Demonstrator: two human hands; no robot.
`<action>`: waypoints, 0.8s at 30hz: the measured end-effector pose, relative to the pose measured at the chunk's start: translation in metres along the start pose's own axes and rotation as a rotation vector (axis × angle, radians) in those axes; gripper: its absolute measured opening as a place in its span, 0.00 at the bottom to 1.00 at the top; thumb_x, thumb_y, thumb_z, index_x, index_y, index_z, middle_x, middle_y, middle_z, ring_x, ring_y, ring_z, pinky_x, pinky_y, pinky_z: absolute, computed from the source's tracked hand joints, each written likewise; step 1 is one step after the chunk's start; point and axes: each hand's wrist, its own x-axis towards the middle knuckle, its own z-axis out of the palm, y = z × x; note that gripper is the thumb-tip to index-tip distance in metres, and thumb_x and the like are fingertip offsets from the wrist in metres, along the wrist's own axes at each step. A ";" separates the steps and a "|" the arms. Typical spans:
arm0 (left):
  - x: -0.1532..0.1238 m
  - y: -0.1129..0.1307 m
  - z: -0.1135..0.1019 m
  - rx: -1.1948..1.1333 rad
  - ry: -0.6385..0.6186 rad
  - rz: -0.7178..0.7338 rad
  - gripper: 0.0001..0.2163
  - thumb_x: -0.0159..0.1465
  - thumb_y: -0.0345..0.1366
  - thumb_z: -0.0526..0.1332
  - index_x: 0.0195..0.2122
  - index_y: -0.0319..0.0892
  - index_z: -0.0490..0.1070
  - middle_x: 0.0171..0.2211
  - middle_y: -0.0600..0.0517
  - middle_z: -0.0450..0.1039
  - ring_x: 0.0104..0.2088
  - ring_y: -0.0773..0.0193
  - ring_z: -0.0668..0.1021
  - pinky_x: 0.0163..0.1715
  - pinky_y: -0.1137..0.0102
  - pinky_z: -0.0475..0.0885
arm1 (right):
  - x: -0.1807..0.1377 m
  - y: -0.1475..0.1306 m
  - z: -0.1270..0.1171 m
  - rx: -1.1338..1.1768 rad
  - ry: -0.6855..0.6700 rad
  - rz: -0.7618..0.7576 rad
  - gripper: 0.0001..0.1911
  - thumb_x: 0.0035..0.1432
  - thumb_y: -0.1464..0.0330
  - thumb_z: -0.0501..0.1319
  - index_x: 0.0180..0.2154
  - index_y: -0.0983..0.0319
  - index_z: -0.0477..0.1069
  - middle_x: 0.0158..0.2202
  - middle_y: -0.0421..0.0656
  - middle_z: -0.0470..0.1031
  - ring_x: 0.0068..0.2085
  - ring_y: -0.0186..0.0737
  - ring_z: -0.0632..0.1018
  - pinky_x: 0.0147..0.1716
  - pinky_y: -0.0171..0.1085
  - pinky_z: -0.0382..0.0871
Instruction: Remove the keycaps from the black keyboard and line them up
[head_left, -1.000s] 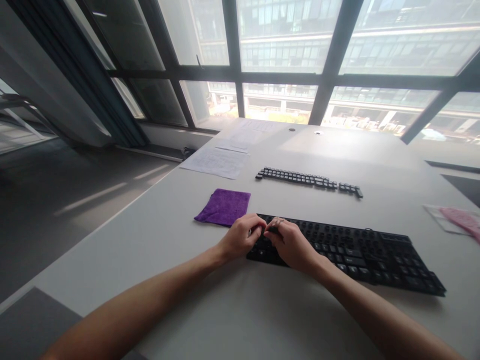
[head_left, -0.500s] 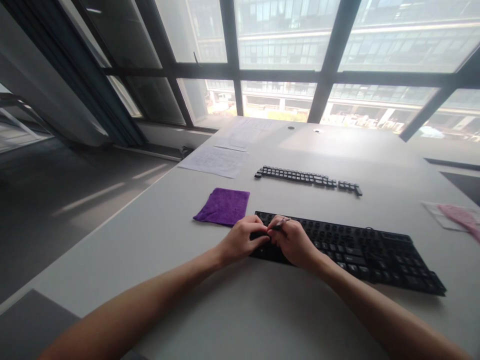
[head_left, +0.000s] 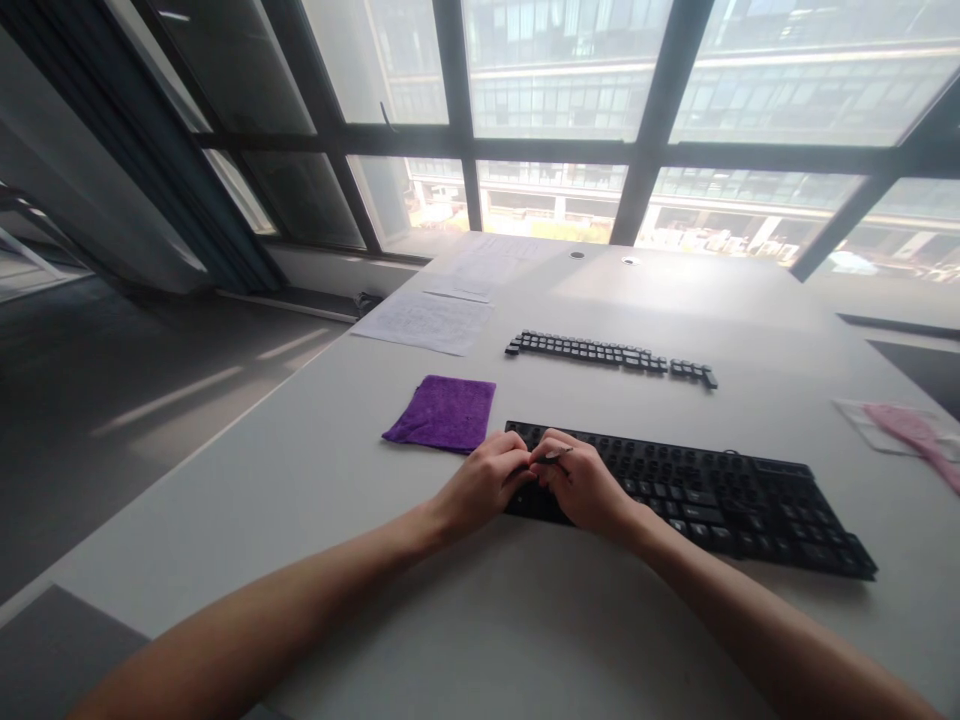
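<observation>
The keyboard runs toward four o'clock from the right hand, pinching a thin dark piece; the left hand's hold I cannot tell.

"What does the wearer's left forearm look like?"

"Bare, slim and smooth, broader toward the elbow and narrowing evenly to an uncovered wrist."

"And the right forearm?"

"Much the same: bare all along the part in view, with a slender, plain wrist."

"The hands?"

"Both ungloved. The left hand has a rounded back and slim fingers; the right hand looks alike. The nails are too small to make out."
</observation>
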 end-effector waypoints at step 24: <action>0.002 0.000 -0.005 -0.046 -0.051 -0.017 0.08 0.70 0.35 0.57 0.41 0.40 0.75 0.39 0.47 0.70 0.40 0.61 0.73 0.43 0.67 0.70 | 0.004 0.000 -0.001 0.170 0.027 0.134 0.06 0.63 0.74 0.58 0.32 0.62 0.69 0.27 0.39 0.69 0.26 0.34 0.72 0.27 0.33 0.68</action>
